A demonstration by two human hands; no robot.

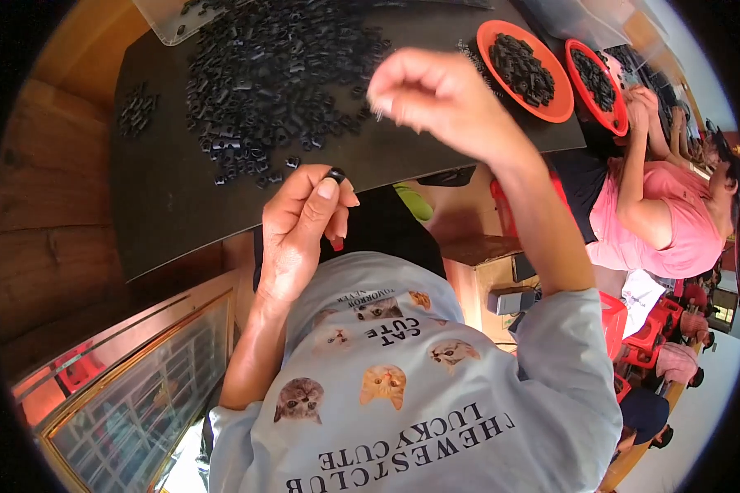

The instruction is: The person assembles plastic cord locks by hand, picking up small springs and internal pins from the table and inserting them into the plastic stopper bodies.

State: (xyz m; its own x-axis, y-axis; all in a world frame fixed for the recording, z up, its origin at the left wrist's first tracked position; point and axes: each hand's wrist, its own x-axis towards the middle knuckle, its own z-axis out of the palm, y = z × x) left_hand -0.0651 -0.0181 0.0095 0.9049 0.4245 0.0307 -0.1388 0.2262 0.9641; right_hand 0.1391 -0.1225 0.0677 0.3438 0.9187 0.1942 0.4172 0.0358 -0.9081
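Note:
Between the thumb and fingers of my left hand [296, 234] is a small black plastic part [335, 175], held just past the table's near edge. My right hand [436, 103] hovers over the table to the right of a large heap of small black tubular parts [263, 70]. Its thumb and fingertips are pinched together. Something tiny and shiny may show at the tips, but it is too small to name. A few loose black parts [292, 162] lie at the near side of the heap.
The dark table [160, 214] also bears a small pile of black parts [138, 111], a clear plastic bin [168, 25] and an orange bowl [566, 103] of black parts. A red basket [619, 123] stands farther right, beside a co-worker in pink [662, 209]. A cardboard box [481, 251] is below.

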